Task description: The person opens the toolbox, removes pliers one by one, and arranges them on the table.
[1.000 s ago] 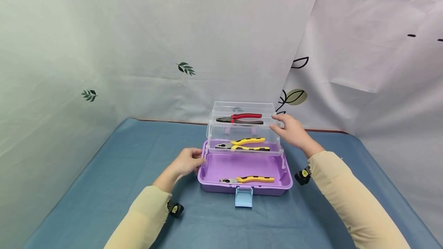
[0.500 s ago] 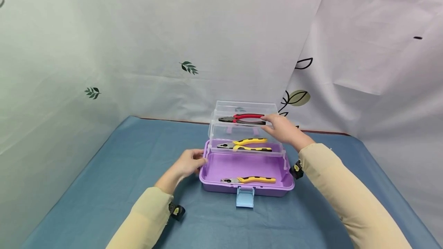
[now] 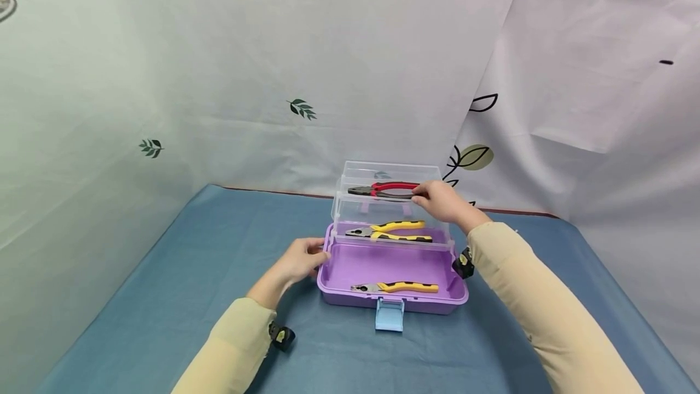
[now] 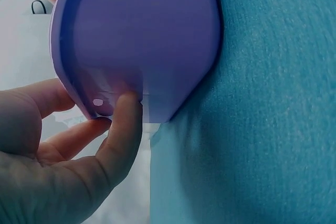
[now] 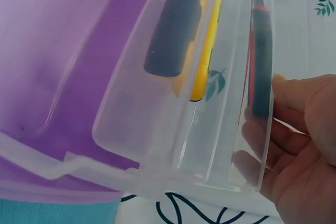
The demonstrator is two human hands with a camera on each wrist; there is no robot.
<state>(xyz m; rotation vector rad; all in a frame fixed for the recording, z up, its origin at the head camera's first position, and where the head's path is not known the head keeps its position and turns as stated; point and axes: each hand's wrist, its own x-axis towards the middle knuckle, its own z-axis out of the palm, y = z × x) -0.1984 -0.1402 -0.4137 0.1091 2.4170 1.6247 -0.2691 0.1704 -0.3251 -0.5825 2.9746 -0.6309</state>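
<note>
Foreground, head view: two cream sleeves reach forward over a blue tablecloth, each wrist carrying a small black-and-yellow camera. A light blue latch hangs from the front wall of the open purple toolbox. In its bottom compartment, close to the front wall, lie yellow-handled pliers, heads pointing left.

Left side: the left hand rests against the box's left end. The left wrist view adds what the head view cannot resolve: the fingers lie straight and relaxed against the purple outer wall near a small pivot, curled round nothing, so the hand is open.

Middle tier: a clear tray raised above the base holds a second pair of yellow pliers.

Upper tier: a higher clear tray holds red-handled pliers, heads to the left. The right hand reaches over the tray's right end, fingertips at the handle ends. The right wrist view shows the fingers behind the clear wall, beside the red and black handle; whether they actually pinch the handles cannot be told from either view.

Background: a pale curtain printed with leaves stands behind the table.
</note>
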